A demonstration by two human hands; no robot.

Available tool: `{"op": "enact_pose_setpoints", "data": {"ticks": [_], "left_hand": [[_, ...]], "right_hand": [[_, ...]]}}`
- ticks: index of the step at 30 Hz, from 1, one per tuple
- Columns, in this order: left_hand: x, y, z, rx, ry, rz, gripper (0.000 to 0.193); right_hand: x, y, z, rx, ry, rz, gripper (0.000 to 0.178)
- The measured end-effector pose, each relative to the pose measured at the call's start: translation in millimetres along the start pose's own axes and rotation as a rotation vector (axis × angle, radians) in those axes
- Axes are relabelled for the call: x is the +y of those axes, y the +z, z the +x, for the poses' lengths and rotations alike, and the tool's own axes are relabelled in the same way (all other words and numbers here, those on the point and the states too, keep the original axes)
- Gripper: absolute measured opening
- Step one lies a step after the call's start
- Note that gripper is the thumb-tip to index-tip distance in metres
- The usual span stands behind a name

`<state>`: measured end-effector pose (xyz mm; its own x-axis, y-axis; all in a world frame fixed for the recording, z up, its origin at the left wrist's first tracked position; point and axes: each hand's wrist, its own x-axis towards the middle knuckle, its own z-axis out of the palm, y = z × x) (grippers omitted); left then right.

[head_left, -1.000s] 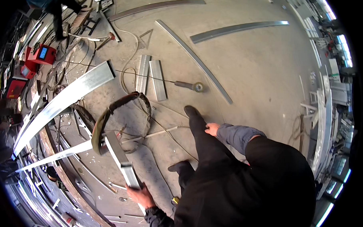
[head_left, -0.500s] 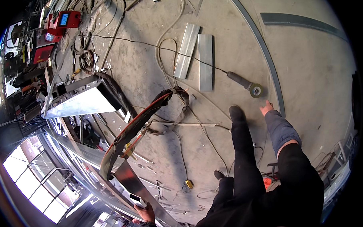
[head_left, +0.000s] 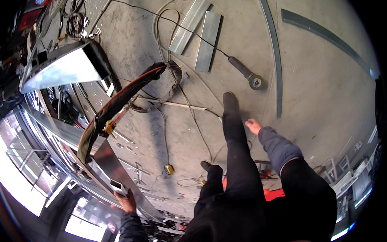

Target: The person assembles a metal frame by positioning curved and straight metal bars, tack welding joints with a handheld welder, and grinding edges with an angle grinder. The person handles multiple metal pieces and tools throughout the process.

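Concrete floor (head_left: 329,95) lies open; left hand (head_left: 127,202) grips metal profile (head_left: 112,168), right hand (head_left: 253,126) spread.

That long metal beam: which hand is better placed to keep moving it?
Probably the left hand: it grips the end of the metal beam. The right hand hangs empty beside the leg, far from it.

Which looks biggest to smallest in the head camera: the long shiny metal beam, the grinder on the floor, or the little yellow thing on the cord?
1. Long shiny metal beam, held at its near end by the left hand; nearness may enlarge it.
2. Grinder.
3. Little yellow thing.
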<state>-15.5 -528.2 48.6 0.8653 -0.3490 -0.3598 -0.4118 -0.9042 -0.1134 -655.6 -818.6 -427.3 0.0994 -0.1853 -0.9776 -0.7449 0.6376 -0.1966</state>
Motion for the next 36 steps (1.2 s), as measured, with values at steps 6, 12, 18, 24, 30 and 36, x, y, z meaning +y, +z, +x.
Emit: {"op": "enact_pose_setpoints", "data": {"ticks": [6,12,18,24,30,36], "left_hand": [[31,1,2,0.028,0.024,-0.124,0.076],[24,-13,-15,0.178,0.214,-0.003,0.096],[24,61,-175,0.528,0.182,-0.365,0.093],[-90,302,-532,-0.572,-0.759,-0.745,0.067],[-95,349,-803,-1.150,-0.723,-0.771,0.071],[7,379,-832,-0.834,-0.530,-1.471,0.065]], "right_hand": [[-16,29,-134,-0.076,0.064,0.119,0.070],[-70,-28,-222,-0.350,0.240,-0.079,0.059],[-119,-75,-268,-0.100,0.145,-0.493,0.068],[-150,-8,-327,-0.063,0.106,-0.806,0.059],[-150,148,-330,-0.323,-0.361,-1.248,0.058],[-123,370,-399,-0.598,-0.531,-1.432,0.059]]}}
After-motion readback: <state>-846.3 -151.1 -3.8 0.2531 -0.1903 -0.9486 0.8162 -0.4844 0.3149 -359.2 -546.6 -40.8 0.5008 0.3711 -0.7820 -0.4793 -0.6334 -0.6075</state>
